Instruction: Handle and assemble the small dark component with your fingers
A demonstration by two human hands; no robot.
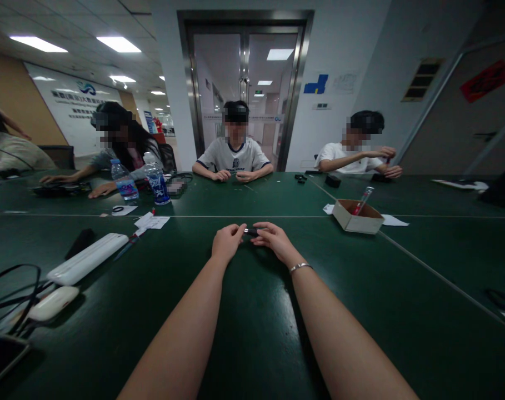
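Note:
Both my hands meet over the green table (252, 311). Between them is a small black object with a shiny silver end (251, 231), too small to name for certain. The fingertips of my left hand (228, 243) pinch its silver end on the left. On the other side, the fingers of my right hand (277, 243) close around its black part and hide some of it. A silver bracelet (301, 267) circles my right wrist.
At the left lie a white power strip (89, 258), a cream rounded case (54, 304), cables and a phone (4, 355). Paper slips (152, 222) and two bottles (156, 180) stand beyond. An open box (358, 218) sits at the right. Several people sit around the table.

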